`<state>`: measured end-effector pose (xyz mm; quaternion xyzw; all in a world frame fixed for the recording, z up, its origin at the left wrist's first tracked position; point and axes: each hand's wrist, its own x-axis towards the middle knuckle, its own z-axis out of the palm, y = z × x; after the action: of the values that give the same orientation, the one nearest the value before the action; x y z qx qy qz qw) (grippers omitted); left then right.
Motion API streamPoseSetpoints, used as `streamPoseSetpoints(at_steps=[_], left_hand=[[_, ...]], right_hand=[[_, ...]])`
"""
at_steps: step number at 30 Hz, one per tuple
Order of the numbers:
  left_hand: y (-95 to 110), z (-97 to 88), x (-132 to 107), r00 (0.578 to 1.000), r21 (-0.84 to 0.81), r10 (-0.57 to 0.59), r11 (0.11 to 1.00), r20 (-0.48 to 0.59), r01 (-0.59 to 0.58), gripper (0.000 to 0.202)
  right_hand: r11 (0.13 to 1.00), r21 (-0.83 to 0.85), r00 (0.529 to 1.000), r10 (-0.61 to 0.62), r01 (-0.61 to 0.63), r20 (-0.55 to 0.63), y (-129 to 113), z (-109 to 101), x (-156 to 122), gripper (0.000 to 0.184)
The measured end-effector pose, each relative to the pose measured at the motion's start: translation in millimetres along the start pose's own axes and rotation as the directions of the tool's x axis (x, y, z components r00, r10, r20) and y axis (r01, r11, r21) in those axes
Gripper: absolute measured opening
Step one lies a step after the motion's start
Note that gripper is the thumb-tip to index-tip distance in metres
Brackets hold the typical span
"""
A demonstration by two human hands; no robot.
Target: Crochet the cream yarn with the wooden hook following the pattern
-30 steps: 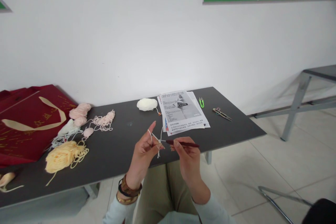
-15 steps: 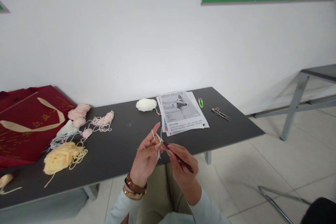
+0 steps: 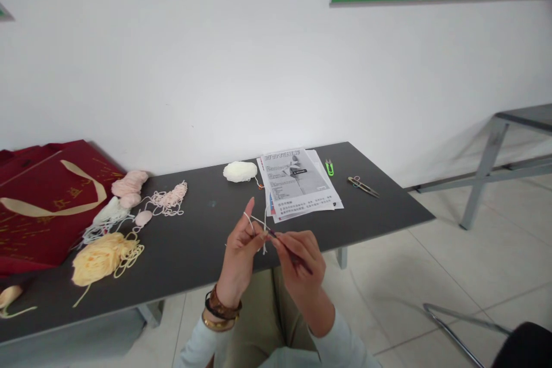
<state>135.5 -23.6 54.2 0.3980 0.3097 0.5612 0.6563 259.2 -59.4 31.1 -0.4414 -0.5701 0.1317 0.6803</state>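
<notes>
My left hand has white yarn looped round its raised index finger, with thumb and fingertips pinched on the strand. In my right hand is a dark reddish crochet hook, its tip meeting the yarn at the left fingertips. A short white tail hangs below the pinch. From my hands a strand runs up beside the papers, toward a white yarn ball at the table's back edge. The stitches at the hook tip are too small to make out.
On the dark table lie printed sheets, green thread snips and metal scissors. To the left are yellow yarn, pink yarn, pale yarn and a red bag. A chair's metal leg stands lower right.
My left index finger has tipped to the left and the yarn from it now stretches more sideways to the hook. My right hand has shifted slightly up and left, the hook still in it.
</notes>
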Motion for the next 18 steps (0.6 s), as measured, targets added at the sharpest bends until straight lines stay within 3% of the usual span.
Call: streamPoseSetpoints(at_steps=[3,6,7,9,12,15,18], left_hand=[[1,1.4,3,0.995,-0.26,-0.089,0.961,0.04,0.096,0.073],[5,-3.2,9,0.977,-0.369,-0.173,0.906,0.122,0.206,0.071],[5,-5.2,11,0.974,-0.384,-0.182,0.896,0.136,0.221,0.07],[5,-8.7,14,0.969,-0.408,-0.189,0.881,0.161,0.239,0.07],[3,-12.9,17,0.965,-0.436,-0.178,0.865,0.194,0.247,0.069],[2,-16.3,18,0.963,-0.433,-0.159,0.868,0.22,0.242,0.069],[3,-18.1,19,0.958,-0.41,-0.145,0.88,0.247,0.239,0.07]], right_hand=[[0.974,-0.093,0.969,-0.189,0.206,0.16,-2,-1,-3,0.047],[0.987,0.028,0.984,-0.16,0.159,0.083,2,7,-5,0.045],[0.989,0.113,0.995,-0.098,0.096,0.011,4,11,-5,0.04],[0.946,0.306,0.985,0.143,-0.109,-0.092,8,20,-7,0.029],[0.778,0.517,0.892,0.448,-0.357,-0.058,14,27,-10,0.015],[0.64,0.62,0.8,0.599,-0.455,-0.031,18,26,-9,0.01],[0.556,0.678,0.754,0.657,-0.481,-0.003,16,21,-4,0.013]])
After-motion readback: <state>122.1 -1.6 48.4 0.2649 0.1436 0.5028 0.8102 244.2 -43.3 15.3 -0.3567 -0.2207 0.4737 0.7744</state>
